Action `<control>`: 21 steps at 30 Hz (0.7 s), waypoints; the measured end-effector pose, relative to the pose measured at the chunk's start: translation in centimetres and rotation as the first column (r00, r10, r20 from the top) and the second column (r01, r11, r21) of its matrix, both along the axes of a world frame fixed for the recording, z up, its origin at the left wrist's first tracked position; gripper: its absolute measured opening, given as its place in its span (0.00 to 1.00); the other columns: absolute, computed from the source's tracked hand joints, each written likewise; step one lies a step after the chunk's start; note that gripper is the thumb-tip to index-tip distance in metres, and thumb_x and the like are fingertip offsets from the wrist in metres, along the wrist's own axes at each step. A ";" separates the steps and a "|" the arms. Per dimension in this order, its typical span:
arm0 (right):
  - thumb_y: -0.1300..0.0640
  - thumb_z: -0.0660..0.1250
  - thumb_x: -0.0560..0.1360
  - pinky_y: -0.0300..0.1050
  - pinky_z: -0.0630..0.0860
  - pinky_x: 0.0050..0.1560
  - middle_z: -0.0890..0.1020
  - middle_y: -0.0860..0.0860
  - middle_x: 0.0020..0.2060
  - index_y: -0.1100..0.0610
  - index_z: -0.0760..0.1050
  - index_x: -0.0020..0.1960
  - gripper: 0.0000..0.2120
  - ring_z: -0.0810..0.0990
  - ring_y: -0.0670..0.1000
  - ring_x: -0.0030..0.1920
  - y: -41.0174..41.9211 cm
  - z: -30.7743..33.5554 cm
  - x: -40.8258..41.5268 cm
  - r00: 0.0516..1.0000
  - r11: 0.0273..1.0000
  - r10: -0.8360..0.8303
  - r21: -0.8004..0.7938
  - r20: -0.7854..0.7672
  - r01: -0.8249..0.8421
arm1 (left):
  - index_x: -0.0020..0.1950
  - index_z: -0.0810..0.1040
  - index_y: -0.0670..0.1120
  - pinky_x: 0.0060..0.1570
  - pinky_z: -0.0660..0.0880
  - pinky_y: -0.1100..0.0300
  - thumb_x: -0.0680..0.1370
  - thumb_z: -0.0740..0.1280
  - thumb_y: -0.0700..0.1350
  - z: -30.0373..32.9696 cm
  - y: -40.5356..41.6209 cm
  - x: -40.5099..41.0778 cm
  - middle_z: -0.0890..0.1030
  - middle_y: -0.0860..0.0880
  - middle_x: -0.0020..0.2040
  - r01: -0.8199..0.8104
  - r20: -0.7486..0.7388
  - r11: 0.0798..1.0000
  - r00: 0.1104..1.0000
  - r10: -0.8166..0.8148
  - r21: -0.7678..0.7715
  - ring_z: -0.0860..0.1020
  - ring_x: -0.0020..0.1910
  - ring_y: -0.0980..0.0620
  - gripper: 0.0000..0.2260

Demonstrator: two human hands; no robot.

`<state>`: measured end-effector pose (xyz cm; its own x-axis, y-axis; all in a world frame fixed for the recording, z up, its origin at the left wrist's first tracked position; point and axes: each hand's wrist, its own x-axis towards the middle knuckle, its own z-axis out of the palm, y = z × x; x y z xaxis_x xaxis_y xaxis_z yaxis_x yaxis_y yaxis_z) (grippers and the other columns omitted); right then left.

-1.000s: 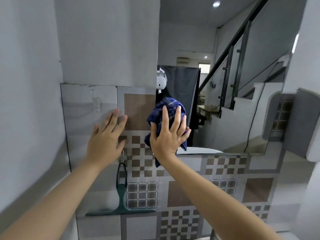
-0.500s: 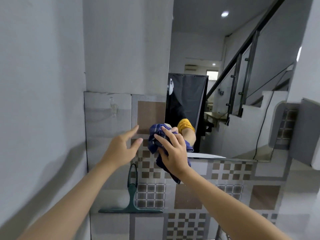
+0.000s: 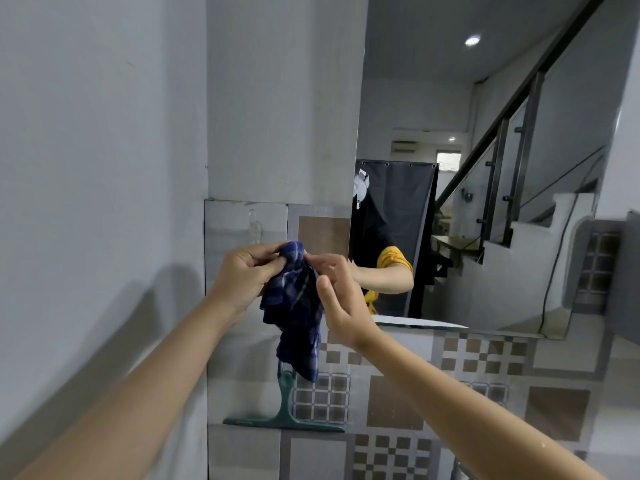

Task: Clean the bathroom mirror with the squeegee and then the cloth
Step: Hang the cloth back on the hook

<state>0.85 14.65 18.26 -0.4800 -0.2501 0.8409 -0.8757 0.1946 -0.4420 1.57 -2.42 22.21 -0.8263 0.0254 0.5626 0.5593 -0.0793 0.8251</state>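
A dark blue checked cloth [image 3: 298,306] hangs between my hands, in front of the tiled wall and just left of the mirror [image 3: 485,188]. My left hand [image 3: 247,275] pinches the cloth's top corner with thumb and fingers. My right hand [image 3: 337,296] touches the cloth from the right, its fingertips at the same top corner and its thumb raised. Below the cloth a green squeegee [image 3: 285,410] hangs on the tiles, blade down; the cloth covers the top of its handle. The mirror reflects a forearm, a yellow sleeve and a staircase.
A plain grey wall [image 3: 104,168] closes the left side and meets the tiled wall [image 3: 433,393] in a corner. A clear plastic hook [image 3: 255,225] is stuck on the tile above my hands.
The cloth has come off the mirror's lower left edge. My left hand left the tiles and took hold of the cloth's top; it now hangs between both hands, lower and further left.
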 end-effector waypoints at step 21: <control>0.56 0.76 0.69 0.52 0.80 0.45 0.83 0.60 0.41 0.56 0.79 0.44 0.08 0.81 0.53 0.40 -2.1 7.8 -1.7 0.951 0.998 -0.018 0.066 0.308 -0.003 | 0.44 0.82 0.43 0.39 0.80 0.61 0.68 0.71 0.34 3.7 -4.1 1.3 0.85 0.48 0.37 -0.076 0.010 0.997 0.997 0.076 0.003 0.82 0.38 0.51 0.08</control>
<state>-0.82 12.58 26.04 -0.7154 -0.2947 0.6335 -0.6970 0.2379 -0.6765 2.89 -6.52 25.91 -0.8311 -0.0394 0.5547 0.5560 -0.0391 0.8303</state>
